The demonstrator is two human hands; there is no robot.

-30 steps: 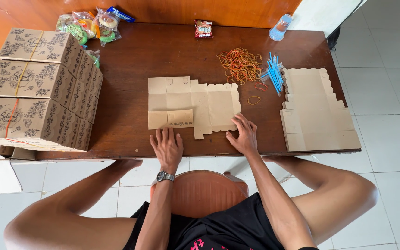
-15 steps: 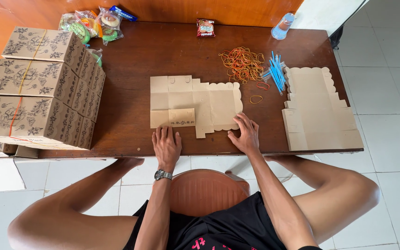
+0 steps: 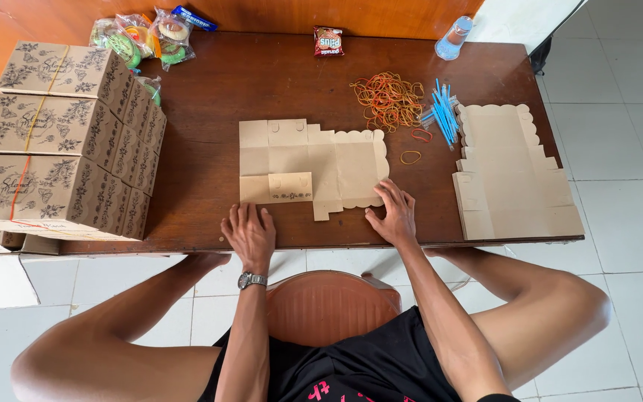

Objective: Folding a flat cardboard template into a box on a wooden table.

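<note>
Brown wood table (image 3: 210,179): dark, smooth top with a straight near edge; it carries everything here.
Finished boxes (image 3: 61,141): kraft cardboard printed with dark floral sprigs, stacked in tiers on the table's left end, some bound with thin bands.
Stack of flat blanks (image 3: 511,175): plain kraft die-cuts with a scalloped upper edge, lying at the table's right end and reaching its near edge.
Flat box blank (image 3: 314,160): one unfolded kraft sheet at the middle of the table, creased into panels, scalloped along its right side, with one small printed flap turned up at lower left and a tab jutting from the bottom edge.
Left hand (image 3: 249,232): palm down on the bare wood just below the blank's lower left corner, fingers (image 3: 243,214) spread and flat, gripping nothing; a wristwatch (image 3: 251,280) sits on the wrist.
Right hand (image 3: 392,214): fingers spread, tips resting on the blank's lower right edge, holding nothing closed.
Step in hand: by my reading, the sheet is laid out and steadied, with folding barely begun.
Next move: likely calls for lifting the side panels along their creases while one hand pins the base flat.
Rubber bands (image 3: 387,98): loose tangle of orange and yellow loops, above and right of the blank.
Blue straws (image 3: 443,110): thin plastic bundle between the bands and the stack.
Snack packets (image 3: 143,36): glossy wrapped cakes at the far left corner.
</note>
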